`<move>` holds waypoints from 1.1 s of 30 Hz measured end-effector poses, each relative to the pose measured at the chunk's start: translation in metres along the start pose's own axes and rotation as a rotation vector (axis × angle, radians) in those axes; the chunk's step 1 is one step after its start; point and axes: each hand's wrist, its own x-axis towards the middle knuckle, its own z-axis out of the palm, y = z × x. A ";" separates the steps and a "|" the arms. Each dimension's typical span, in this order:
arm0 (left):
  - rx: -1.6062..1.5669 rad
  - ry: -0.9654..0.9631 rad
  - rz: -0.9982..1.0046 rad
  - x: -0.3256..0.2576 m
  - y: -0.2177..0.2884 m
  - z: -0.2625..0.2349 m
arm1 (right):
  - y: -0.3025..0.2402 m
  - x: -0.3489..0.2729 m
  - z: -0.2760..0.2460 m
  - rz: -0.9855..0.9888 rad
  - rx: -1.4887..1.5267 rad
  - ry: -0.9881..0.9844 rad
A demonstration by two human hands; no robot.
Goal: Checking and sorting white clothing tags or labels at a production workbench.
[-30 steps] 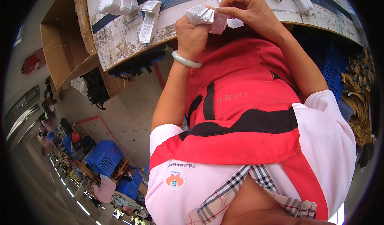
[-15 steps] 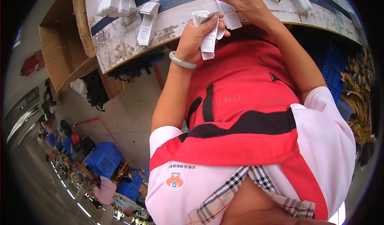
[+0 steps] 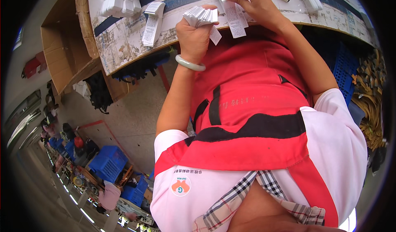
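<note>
The left hand (image 3: pixel 193 36) is curling snugly around folded white labels (image 3: pixel 201 16) by the bench (image 3: pixel 123 46) edge, the right hand (image 3: pixel 255 3) is pinching long white strips (image 3: pixel 234 21) between finger and thumb, and going softly is probably helping avoid creases.

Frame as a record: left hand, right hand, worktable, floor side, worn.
left hand: gripping fanned bundle of white printed labels
right hand: fingertips at white label strips over table edge; pinch unclear
worktable: folded label stack, larger label pile at far left
floor side: open cardboard box, left
worn: red apron, pale bangle on left wrist
</note>
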 end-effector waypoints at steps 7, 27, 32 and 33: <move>0.263 0.009 0.156 0.007 -0.004 0.005 | -0.024 -0.006 -0.006 -0.057 0.110 -0.038; 0.119 0.005 0.099 0.003 0.002 0.006 | -0.006 -0.011 0.004 -0.577 0.409 0.122; 0.098 -0.023 0.067 -0.001 0.005 0.006 | -0.038 -0.017 -0.015 -0.096 0.184 -0.097; 0.036 -0.046 -0.043 0.000 0.004 0.006 | -0.035 -0.017 -0.017 -0.095 0.183 -0.095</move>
